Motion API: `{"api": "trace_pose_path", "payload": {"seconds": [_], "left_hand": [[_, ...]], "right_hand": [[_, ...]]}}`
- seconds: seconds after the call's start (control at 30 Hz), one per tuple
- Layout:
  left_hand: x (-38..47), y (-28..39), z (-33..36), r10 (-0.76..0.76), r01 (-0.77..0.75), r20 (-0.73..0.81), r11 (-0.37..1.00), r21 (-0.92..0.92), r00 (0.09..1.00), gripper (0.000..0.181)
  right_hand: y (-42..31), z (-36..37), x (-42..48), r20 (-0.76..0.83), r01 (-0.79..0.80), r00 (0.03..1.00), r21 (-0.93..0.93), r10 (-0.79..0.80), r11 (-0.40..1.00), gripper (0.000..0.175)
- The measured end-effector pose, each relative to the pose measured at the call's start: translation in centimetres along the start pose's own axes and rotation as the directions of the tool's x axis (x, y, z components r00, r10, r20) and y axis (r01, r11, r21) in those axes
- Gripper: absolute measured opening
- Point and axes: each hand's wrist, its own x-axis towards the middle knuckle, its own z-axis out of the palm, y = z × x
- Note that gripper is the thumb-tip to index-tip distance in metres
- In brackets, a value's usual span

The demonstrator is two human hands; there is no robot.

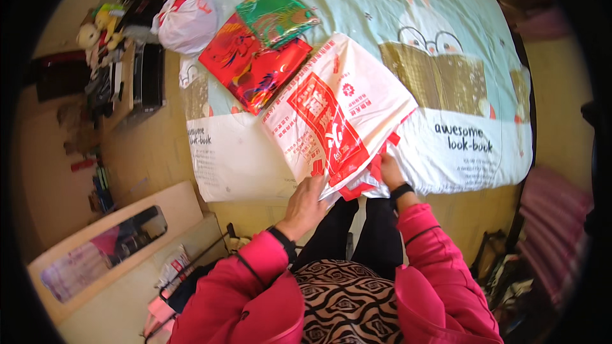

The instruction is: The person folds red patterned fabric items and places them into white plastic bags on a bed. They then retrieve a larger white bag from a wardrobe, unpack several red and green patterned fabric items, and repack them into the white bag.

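Note:
A white plastic bag with red print (330,114) lies on the bed's edge in front of me. At its near left edge my left hand (304,205) grips the plastic. My right hand (391,172) is at the bag's open end, its fingers partly hidden among the red and white folds, so its hold is unclear. Beyond the bag's left side lies a shiny red patterned packet (253,64). A shiny green patterned packet (276,15) overlaps its far corner.
A knotted white plastic bag (187,20) sits at the bed's far left. The printed bed sheet (459,153) spreads under everything. Soft toys (98,31) and a cabinet (126,86) stand to the left. A wooden panel with an oval mirror (110,248) is at lower left.

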Motion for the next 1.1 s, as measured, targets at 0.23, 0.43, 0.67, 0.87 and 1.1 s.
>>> {"api": "trace_pose_path", "payload": {"seconds": [0.23,0.43,0.67,0.87,1.1], "left_hand": [[6.5,5.4,0.7,-0.022,-0.006,-0.077,0.942,-0.336,0.997,0.019],[4.6,-0.3,-0.8,0.032,0.095,0.304,0.915,-0.392,0.952,0.025],[4.2,-18.0,-0.6,-0.389,0.271,-0.064,0.741,-0.614,0.919,0.028],[9.7,-31.8,-8.0,-0.714,0.462,0.122,0.304,-0.833,0.689,0.043],[18.1,-36.5,-10.6,-0.632,0.399,0.251,0.101,-0.911,0.733,0.052]], "right_hand": [[-7.4,-8.9,9.1,0.075,0.03,0.956,0.937,-0.284,0.349,0.049],[-6.4,-14.4,8.9,-0.889,0.105,0.457,0.022,-0.029,0.994,0.026],[-18.6,-0.5,23.2,-0.074,0.348,0.883,-0.559,-0.463,0.753,0.035],[-19.7,12.5,33.7,-0.108,-0.007,0.992,-0.566,-0.066,0.825,0.095],[-19.7,16.6,36.0,-0.433,-0.295,0.891,-0.778,-0.134,0.555,0.108]]}}
